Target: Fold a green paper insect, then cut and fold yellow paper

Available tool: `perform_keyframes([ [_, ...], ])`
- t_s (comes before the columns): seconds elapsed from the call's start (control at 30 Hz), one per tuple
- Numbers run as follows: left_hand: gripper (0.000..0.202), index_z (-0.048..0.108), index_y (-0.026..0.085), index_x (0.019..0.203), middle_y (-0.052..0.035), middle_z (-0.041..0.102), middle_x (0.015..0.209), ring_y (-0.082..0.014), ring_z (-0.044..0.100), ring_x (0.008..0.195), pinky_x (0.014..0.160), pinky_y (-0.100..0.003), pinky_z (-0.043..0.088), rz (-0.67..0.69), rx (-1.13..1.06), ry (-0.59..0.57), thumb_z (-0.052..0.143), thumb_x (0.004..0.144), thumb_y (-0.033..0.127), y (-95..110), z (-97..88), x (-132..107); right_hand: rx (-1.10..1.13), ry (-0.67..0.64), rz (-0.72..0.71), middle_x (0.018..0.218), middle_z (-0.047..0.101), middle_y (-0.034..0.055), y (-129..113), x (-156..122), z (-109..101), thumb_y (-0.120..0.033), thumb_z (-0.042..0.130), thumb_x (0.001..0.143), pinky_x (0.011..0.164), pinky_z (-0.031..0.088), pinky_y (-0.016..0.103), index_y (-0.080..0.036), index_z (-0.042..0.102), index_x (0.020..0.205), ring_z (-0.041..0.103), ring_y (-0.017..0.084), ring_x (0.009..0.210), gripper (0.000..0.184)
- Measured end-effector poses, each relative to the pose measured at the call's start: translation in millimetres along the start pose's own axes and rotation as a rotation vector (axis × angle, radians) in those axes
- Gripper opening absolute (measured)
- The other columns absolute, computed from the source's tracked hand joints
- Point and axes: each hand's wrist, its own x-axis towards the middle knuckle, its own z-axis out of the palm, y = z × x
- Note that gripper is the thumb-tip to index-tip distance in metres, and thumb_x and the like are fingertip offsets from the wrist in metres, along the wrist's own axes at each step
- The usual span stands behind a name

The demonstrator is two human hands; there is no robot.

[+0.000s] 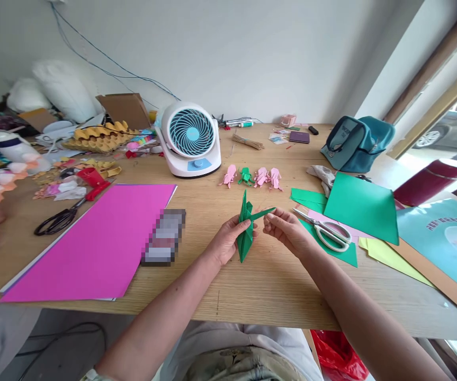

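Wooden table (271,286) beneath green folded paper (244,246), pinched by left fingers (241,228) (partly hidden) and right fingers (279,219)

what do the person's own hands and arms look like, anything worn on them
Left hand and right hand are bare, with no gloves and no watch in sight. Both forearms are uncovered too; above the left one, a bit of pale fabric, perhaps a sleeve edge, shows.

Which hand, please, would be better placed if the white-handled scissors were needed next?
Probably the right hand: it is nearer the white-handled scissors and only pinches one point of the folded green paper, while the left hand grips its body.
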Motion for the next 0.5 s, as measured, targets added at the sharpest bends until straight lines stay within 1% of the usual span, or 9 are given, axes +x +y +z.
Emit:
perform_keyframes([
  [0.13,0.041,0.069,0.014,0.088,-0.0012,0.07,0.078,-0.0122,0.067,0.066,0.063,-0.024,0.057,-0.034,-0.058,-0.009,0.092,0.059,0.032,2.2,-3.6,-1.2,-0.048,0.017,-0.016,0.077,0.06,-0.0026,3.6,-0.1,-0.6,-0.044,0.082,0.073,0.071,0.05,0.024,-0.021,0.066,0.084,0.053,0.008,0.065,0.03],
  [0.23,0.041,0.07,0.012,0.088,-0.0022,0.069,0.076,-0.0109,0.065,0.064,0.057,-0.021,0.056,-0.055,-0.064,-0.046,0.091,0.061,0.034,3.0,-3.9,-3.4,-0.115,0.017,-0.011,0.088,0.064,0.0007,9.2,0.4,1.4,-0.048,0.079,0.075,0.078,0.051,0.028,-0.021,0.069,0.093,0.058,0.012,0.076,0.034],
  [0.27,0.04,0.069,0.012,0.089,-0.0019,0.068,0.076,-0.01,0.065,0.064,0.056,-0.02,0.056,-0.067,-0.069,-0.06,0.09,0.062,0.035,3.5,-3.8,-4.2,-0.134,-0.015,-0.009,0.093,0.066,0.0021,10.4,0.3,2.6,-0.05,0.077,0.076,0.082,0.05,0.03,-0.022,0.069,0.097,0.06,0.014,0.082,0.036],
  [0.33,0.038,0.068,0.013,0.091,-0.0004,0.066,0.076,-0.008,0.063,0.063,0.054,-0.017,0.055,-0.093,-0.083,-0.086,0.088,0.066,0.035,4.8,-3.8,-6.0,-0.142,-0.12,-0.002,0.1,0.067,0.0046,11.2,-0.3,5.8,-0.052,0.074,0.079,0.09,0.049,0.034,-0.021,0.07,0.105,0.062,0.017,0.092,0.04],
  [0.4,0.035,0.067,0.015,0.092,0.0012,0.064,0.075,-0.0056,0.061,0.062,0.053,-0.014,0.054,-0.117,-0.099,-0.109,0.086,0.07,0.034,6.5,-3.6,-7.8,-0.115,-0.207,-0.006,0.102,0.068,0.0057,10.8,-1.4,9.3,-0.053,0.073,0.08,0.095,0.048,0.038,-0.021,0.07,0.11,0.062,0.019,0.096,0.043],
  [0.5,0.037,0.066,0.016,0.093,0.0022,0.06,0.073,-0.0032,0.057,0.059,0.049,-0.009,0.048,-0.151,-0.111,-0.155,0.086,0.069,0.036,6.4,-1.5,-10.2,-0.076,-0.223,-0.031,0.104,0.068,0.0046,10.8,-3.4,13.4,-0.048,0.077,0.078,0.095,0.048,0.037,-0.022,0.07,0.112,0.063,0.018,0.095,0.043],
])
